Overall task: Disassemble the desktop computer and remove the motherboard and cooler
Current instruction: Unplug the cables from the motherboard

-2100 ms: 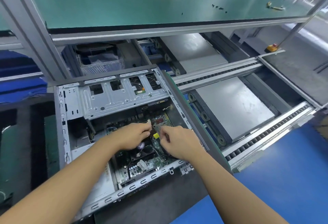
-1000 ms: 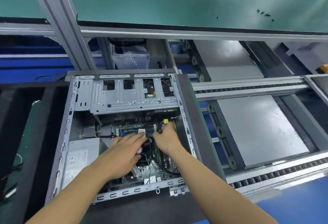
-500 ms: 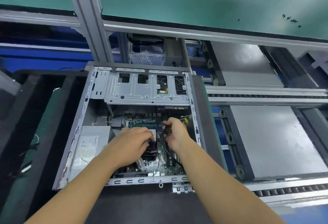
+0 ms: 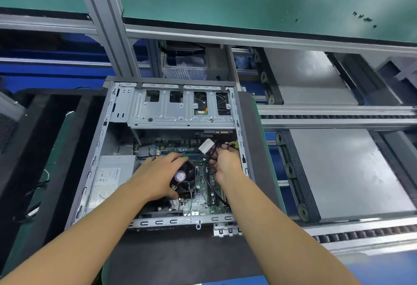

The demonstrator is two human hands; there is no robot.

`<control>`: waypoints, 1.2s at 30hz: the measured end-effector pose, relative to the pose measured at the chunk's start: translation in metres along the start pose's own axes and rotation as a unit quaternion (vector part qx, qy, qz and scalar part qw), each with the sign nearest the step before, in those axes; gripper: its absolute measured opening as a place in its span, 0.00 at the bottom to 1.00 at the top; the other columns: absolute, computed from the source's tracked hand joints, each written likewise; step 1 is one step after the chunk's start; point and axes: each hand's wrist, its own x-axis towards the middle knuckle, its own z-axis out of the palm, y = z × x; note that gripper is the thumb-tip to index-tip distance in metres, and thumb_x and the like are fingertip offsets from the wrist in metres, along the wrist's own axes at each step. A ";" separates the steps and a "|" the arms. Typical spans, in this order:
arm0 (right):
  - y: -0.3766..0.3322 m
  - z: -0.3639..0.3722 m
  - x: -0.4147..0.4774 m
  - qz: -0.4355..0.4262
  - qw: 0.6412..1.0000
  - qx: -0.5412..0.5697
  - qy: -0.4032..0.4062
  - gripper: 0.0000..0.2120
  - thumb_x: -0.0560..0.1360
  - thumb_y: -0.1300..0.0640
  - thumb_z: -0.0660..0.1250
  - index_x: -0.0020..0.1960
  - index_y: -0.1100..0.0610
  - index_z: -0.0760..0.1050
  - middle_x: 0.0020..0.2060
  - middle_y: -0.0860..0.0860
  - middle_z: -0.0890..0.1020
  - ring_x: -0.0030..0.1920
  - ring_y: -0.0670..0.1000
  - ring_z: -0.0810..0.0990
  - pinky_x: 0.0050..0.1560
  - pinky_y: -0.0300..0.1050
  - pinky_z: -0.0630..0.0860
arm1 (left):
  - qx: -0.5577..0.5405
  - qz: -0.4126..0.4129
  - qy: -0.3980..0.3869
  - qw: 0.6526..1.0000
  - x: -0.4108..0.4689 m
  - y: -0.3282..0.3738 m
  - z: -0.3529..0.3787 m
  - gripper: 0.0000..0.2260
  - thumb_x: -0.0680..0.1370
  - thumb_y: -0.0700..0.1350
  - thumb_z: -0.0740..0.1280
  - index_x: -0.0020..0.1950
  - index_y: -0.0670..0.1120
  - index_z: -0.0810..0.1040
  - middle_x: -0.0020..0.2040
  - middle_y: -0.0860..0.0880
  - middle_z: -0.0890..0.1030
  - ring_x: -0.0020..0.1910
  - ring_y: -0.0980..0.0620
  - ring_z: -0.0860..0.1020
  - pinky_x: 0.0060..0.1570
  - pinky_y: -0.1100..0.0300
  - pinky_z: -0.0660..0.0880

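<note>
Head view: the motherboard [image 4: 203,196] lies flat on the floor of the open computer case [image 4: 106,140]. It is green and crowded with small parts, and the cooler [image 4: 184,175], a round black fan with a purple hub sticker, is seated on it. The left hand [image 4: 155,178] is spread over the cooler's left side, its fingers [image 4: 178,160] nearly straight and gripping nothing. The right hand [image 4: 226,165] pinches a bundle of black cables [image 4: 206,179] just below a white plastic connector [image 4: 206,145], which is held clear of the board.

Pulling on the wires rather than on a plug body could tear them out of their housings. One black lead loops down across the board beside the right wrist and may snag on a slot. Lifting the board while any lead is seated would probably strain its socket. The left hand's weight could bend the fan blades.

The case is thin stamped grey steel with slotted rims whose edges look sharp against the forearms. The drive cage [image 4: 171,115] is the same metal with square cut-outs. The power supply [image 4: 112,172] is a dull grey box with a paper label. All of this rests on a dark matte mat [image 4: 180,260] on the bench.
</note>
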 end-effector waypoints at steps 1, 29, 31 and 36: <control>0.000 0.000 0.001 -0.002 1.000 0.005 0.001 0.09 0.83 0.67 0.55 0.52 0.53 0.68 0.41 0.49 0.77 0.34 0.45 0.72 0.22 0.33 0.69 | -0.010 0.002 0.000 1.000 0.001 -0.001 -0.001 0.49 0.65 0.61 0.78 0.79 0.58 0.54 0.77 0.58 0.59 0.72 0.52 0.66 0.68 0.50 0.67; -0.018 -0.026 -0.067 -0.120 0.782 -0.595 -0.142 0.29 0.79 0.48 0.58 0.77 0.58 0.58 0.66 0.57 0.73 0.59 0.55 0.77 0.60 0.50 0.74 | -0.079 0.129 -0.133 0.979 -0.008 0.061 -0.013 0.11 0.82 0.49 0.62 0.58 0.44 0.79 0.54 0.44 0.81 0.50 0.44 0.78 0.53 0.50 0.76; -0.015 -0.027 -0.073 -0.136 0.719 -0.665 -0.149 0.27 0.80 0.49 0.58 0.76 0.59 0.60 0.72 0.59 0.65 0.67 0.60 0.71 0.66 0.51 0.70 | -0.035 0.109 -0.206 0.972 -0.006 0.064 -0.024 0.10 0.83 0.45 0.58 0.56 0.42 0.75 0.52 0.42 0.79 0.47 0.43 0.75 0.51 0.49 0.75; -0.010 -0.030 -0.083 -0.226 0.633 -0.734 -0.098 0.21 0.81 0.57 0.59 0.72 0.62 0.61 0.69 0.60 0.65 0.67 0.61 0.68 0.66 0.52 0.67 | -0.074 0.092 -0.186 0.975 -0.010 0.051 -0.044 0.21 0.79 0.37 0.55 0.67 0.54 0.76 0.52 0.48 0.82 0.46 0.47 0.79 0.45 0.54 0.76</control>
